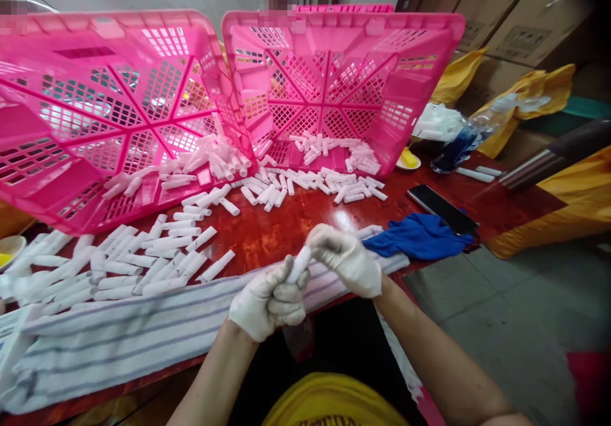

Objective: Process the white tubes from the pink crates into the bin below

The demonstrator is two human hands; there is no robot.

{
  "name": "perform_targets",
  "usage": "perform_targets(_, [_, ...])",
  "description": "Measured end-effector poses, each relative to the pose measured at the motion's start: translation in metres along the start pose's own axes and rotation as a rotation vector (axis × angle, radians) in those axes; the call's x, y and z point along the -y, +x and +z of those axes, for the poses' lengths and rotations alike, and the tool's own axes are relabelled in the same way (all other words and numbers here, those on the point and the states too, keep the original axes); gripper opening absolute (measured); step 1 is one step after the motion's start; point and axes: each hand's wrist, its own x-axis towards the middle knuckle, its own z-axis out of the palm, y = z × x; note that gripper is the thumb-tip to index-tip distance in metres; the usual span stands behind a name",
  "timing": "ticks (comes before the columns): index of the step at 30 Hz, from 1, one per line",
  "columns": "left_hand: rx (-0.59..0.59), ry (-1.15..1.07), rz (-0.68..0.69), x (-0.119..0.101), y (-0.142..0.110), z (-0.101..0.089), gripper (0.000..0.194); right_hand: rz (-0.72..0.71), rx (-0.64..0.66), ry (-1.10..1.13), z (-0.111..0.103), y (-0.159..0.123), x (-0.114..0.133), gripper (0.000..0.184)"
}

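Note:
A small white plastic tube (300, 264) is held tilted in front of me. My left hand (272, 302), in a white glove with dirty fingertips, has its fingers wrapped round the lower part. At the tube's upper end, the gloved fingers of my right hand (347, 258) are pinched together. Beneath both hands lies a folded striped towel (143, 330) along the table's front edge. Many similar white tubes (167, 244) are spread in a loose pile to the left, and more tubes (353, 187) lie beyond my hands.
Two pink baskets (147, 120) (329, 88) lie tipped on their sides, openings toward me, with tubes inside. To the right on the red table (267, 228) are a blue cloth (420, 236), a phone (442, 208) and a bottle (456, 149). Cardboard boxes (529, 28) stand behind.

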Motion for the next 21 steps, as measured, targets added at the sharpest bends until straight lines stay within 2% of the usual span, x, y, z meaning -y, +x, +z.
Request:
perform_targets(3, [0.038,0.049,-0.054,0.007,0.006,0.003,0.041,-0.02,0.024,-0.062,-0.001,-0.012,0.0,0.02])
perform_targets(5, [-0.031,0.309,-0.027,0.007,0.008,0.006,0.045,0.034,-0.016,-0.11,-0.012,-0.024,0.004,0.022])
perform_targets(6, [-0.133,0.498,0.012,0.005,0.007,0.006,0.047,0.088,-0.055,-0.158,-0.023,-0.033,0.007,0.024])
perform_targets(7, [-0.283,0.705,0.07,0.0,0.003,0.004,0.048,0.15,-0.104,-0.225,-0.037,-0.043,0.011,0.025])
perform_targets(9, [-0.675,1.138,0.206,-0.014,-0.012,-0.007,0.048,0.303,-0.206,-0.415,-0.071,-0.065,0.02,0.028])
perform_targets(10, [-0.889,1.348,0.256,-0.023,-0.021,-0.016,0.048,0.373,-0.209,-0.526,-0.089,-0.074,0.023,0.028])
perform_targets(11, [-1.071,1.56,0.278,-0.033,-0.031,-0.026,0.049,0.459,-0.155,-0.637,-0.105,-0.08,0.024,0.027])
perform_targets(12, [-1.222,1.756,0.225,-0.042,-0.041,-0.038,0.048,0.519,-0.104,-0.742,-0.118,-0.081,0.024,0.027])
perform_targets(13, [-1.303,1.902,0.134,-0.05,-0.048,-0.049,0.048,0.546,-0.084,-0.837,-0.128,-0.076,0.022,0.026])
perform_targets(15, [-1.326,2.048,-0.06,-0.06,-0.053,-0.068,0.045,0.463,-0.164,-1.012,-0.136,-0.048,0.011,0.024])
perform_targets(17, [-1.27,2.077,-0.096,-0.061,-0.048,-0.078,0.04,0.208,-0.287,-1.183,-0.134,-0.003,-0.005,0.026])
perform_targets(18, [-1.249,2.072,-0.04,-0.059,-0.042,-0.079,0.038,0.075,-0.209,-1.302,-0.132,0.021,-0.014,0.028])
perform_targets(19, [-1.228,2.045,0.054,-0.056,-0.035,-0.078,0.037,0.012,-0.115,-1.385,-0.13,0.044,-0.023,0.027])
perform_targets(21, [-1.163,1.882,0.298,-0.048,-0.023,-0.071,0.036,0.007,0.032,-1.466,-0.126,0.077,-0.04,0.027])
